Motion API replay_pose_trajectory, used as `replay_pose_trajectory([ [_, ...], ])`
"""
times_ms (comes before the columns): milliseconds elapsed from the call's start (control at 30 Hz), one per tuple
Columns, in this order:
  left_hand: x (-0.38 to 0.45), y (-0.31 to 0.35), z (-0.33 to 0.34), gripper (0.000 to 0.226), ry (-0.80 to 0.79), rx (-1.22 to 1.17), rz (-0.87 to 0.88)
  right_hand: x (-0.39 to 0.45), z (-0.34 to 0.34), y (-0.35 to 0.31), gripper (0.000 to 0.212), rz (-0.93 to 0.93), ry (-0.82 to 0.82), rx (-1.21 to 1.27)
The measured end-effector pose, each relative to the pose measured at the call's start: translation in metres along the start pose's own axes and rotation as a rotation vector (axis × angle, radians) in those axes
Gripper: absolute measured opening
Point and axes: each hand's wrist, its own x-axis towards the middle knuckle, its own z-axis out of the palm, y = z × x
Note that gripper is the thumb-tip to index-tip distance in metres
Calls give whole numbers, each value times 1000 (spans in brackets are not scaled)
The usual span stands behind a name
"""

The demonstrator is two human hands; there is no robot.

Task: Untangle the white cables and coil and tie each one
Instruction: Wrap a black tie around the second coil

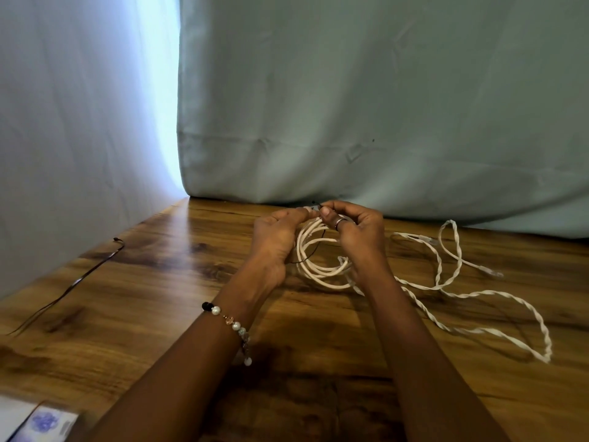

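Note:
A coiled white cable point(318, 266) hangs in several loops between my hands, a little above the wooden table point(159, 282). My left hand point(277, 237) pinches the top of the coil from the left. My right hand point(357, 231), with a ring on the thumb, pinches the same spot from the right. A thin black tie point(314, 250) runs across the coil near my fingertips. To the right, two more white cables point(462, 295) lie twisted around each other on the table, with clear plugs at their far ends.
A loose thin black tie point(79, 279) lies on the table at the left. A grey-green curtain point(350, 106) hangs along the table's back edge. A printed box point(47, 422) sits at the near left corner.

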Motion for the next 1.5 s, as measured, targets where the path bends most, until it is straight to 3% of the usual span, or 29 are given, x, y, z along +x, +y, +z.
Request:
replay_pose_trajectory([
  [233,1,1,1,20,30,-10,11,0,1,2,8,6,-20,-15],
  [1500,0,2,-4,18,-8,0,-39,-2,0,2,9,22,-36,-52],
])
